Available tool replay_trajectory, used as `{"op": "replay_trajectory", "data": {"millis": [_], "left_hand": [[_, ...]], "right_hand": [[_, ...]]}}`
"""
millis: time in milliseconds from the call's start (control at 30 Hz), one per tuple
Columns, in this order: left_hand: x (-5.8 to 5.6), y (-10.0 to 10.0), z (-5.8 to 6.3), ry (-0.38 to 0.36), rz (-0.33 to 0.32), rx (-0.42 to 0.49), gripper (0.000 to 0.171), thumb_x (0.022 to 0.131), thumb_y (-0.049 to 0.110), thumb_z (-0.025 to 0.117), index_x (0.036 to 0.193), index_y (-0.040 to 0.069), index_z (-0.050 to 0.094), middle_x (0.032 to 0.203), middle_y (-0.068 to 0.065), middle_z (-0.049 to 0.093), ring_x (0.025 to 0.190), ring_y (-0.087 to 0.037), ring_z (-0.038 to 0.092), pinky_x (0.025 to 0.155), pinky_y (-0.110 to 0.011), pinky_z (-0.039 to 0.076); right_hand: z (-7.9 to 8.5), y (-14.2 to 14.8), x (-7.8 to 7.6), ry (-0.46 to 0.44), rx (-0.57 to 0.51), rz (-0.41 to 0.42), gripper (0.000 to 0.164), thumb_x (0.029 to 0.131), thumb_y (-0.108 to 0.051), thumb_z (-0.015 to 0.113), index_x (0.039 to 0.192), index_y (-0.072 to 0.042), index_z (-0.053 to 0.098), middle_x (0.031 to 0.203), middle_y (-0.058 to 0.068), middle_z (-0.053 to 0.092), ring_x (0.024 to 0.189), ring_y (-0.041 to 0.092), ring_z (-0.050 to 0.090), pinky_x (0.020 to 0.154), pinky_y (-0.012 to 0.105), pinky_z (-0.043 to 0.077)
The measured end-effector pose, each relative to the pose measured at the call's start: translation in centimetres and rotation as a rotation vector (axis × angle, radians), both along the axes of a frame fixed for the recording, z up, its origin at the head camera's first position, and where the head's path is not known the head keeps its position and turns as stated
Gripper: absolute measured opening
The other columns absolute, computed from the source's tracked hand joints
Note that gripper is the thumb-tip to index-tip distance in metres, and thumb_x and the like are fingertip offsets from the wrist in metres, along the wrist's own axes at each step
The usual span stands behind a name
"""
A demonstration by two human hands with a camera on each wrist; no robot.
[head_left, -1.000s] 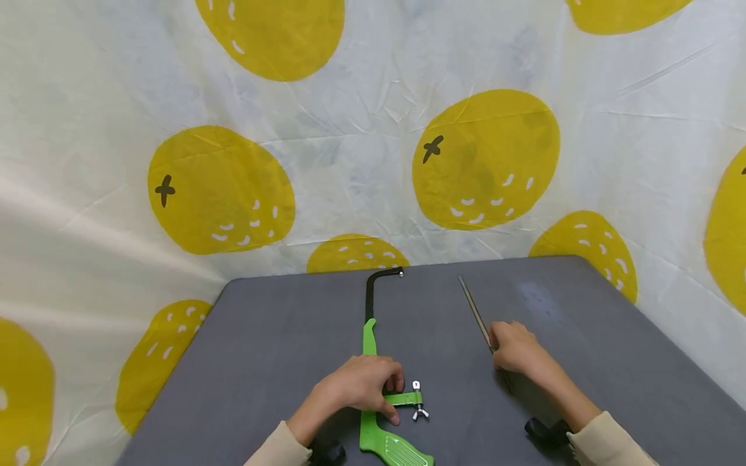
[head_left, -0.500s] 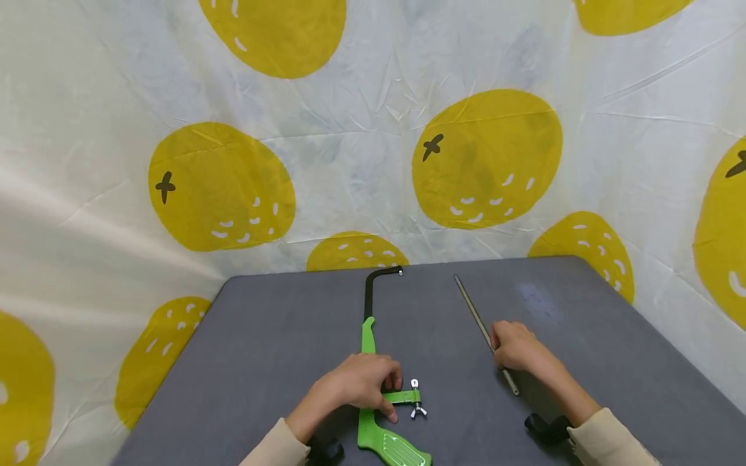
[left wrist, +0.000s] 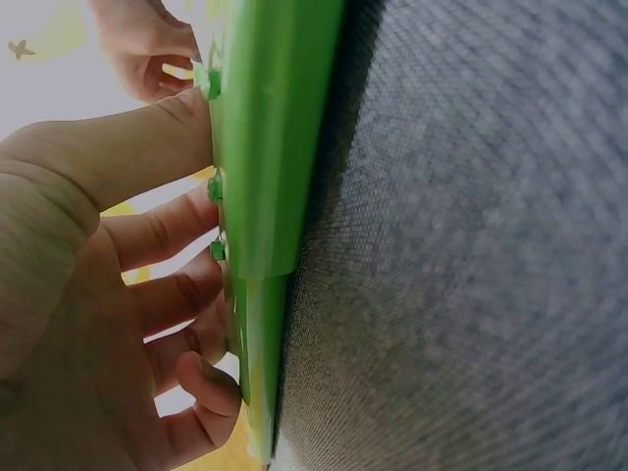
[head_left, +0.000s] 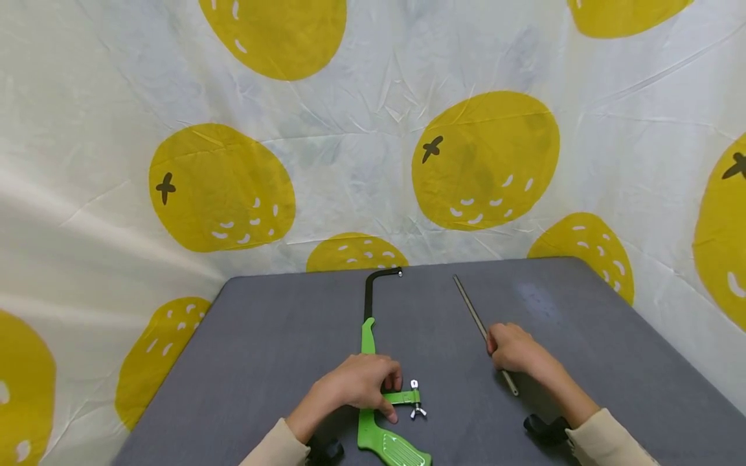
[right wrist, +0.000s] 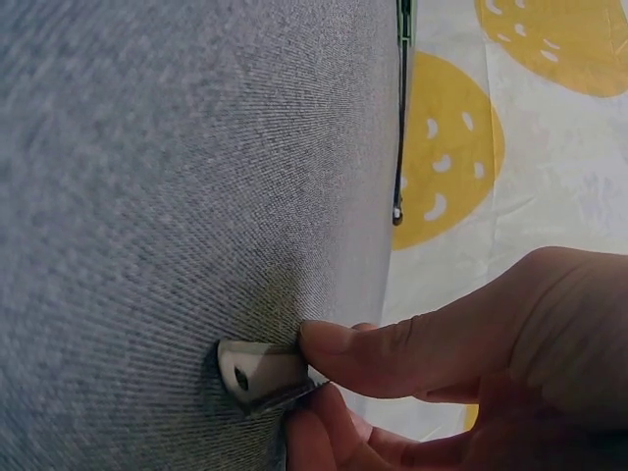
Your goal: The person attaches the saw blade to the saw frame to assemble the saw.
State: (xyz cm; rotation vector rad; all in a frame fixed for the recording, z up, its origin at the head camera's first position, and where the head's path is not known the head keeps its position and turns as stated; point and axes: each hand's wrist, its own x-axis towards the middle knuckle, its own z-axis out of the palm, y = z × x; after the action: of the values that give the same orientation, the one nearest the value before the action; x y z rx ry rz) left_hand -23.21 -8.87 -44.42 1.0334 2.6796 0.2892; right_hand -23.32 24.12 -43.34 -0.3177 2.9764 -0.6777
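Observation:
A hacksaw frame (head_left: 368, 336), green with a black bent bow, lies on the grey table in the head view. My left hand (head_left: 362, 383) holds its green part near the short side arm, which has a metal pin and wing nut (head_left: 418, 411). In the left wrist view, thumb and fingertips press on the green frame (left wrist: 270, 147). Right of it, my right hand (head_left: 515, 349) pinches a long thin hacksaw blade (head_left: 469, 307) between thumb and fingers. The right wrist view shows the blade's near end (right wrist: 257, 368) with a small hole, close to the cloth.
The grey cloth-covered table (head_left: 280, 336) ends at the back against a white curtain (head_left: 361, 175) printed with yellow fruit. Black straps (head_left: 548, 430) sit at both wrists.
The blade has turned slightly in my right hand, and its near end now shows below the hand. My left hand and the hacksaw frame have hardly moved.

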Motion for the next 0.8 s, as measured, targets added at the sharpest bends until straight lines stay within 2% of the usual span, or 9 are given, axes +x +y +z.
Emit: {"op": "replay_trajectory", "data": {"millis": [267,400,567,800], "left_hand": [[-0.19,0.06,-0.11,-0.036,0.019,0.012,0.042,0.066,0.051,0.095,0.090,0.036,0.063,0.086,0.022,0.057,0.076,0.003,0.054,0.073,-0.026,0.045],[-0.31,0.05,-0.07,-0.031,0.016,0.013,0.042,0.067,0.050,0.094,0.091,0.035,0.063,0.086,0.022,0.057,0.076,0.003,0.053,0.073,-0.025,0.045],[-0.42,0.05,-0.17,-0.018,0.004,0.007,0.042,0.068,0.051,0.094,0.091,0.035,0.062,0.086,0.021,0.057,0.076,0.003,0.053,0.072,-0.024,0.045],[-0.31,-0.04,-0.24,-0.048,-0.006,0.007,0.041,0.070,0.050,0.093,0.093,0.035,0.062,0.087,0.021,0.057,0.077,0.003,0.053,0.073,-0.024,0.045]], "right_hand": [[0.01,0.45,-0.31,-0.087,-0.071,0.010,0.027,0.069,0.011,0.072,0.080,-0.008,0.058,0.074,0.003,0.052,0.066,0.019,0.046,0.059,0.031,0.038],[0.08,0.50,-0.43,-0.099,-0.076,0.008,0.026,0.072,0.012,0.072,0.081,-0.008,0.057,0.075,0.003,0.052,0.066,0.019,0.046,0.060,0.032,0.039],[0.07,0.62,-0.57,-0.098,-0.072,-0.001,0.028,0.069,0.011,0.074,0.082,-0.008,0.057,0.076,0.003,0.052,0.068,0.020,0.046,0.061,0.032,0.038],[-0.10,0.81,-0.49,-0.098,-0.068,0.004,0.029,0.067,0.009,0.074,0.083,-0.008,0.058,0.076,0.003,0.052,0.069,0.020,0.046,0.061,0.032,0.038]]}}
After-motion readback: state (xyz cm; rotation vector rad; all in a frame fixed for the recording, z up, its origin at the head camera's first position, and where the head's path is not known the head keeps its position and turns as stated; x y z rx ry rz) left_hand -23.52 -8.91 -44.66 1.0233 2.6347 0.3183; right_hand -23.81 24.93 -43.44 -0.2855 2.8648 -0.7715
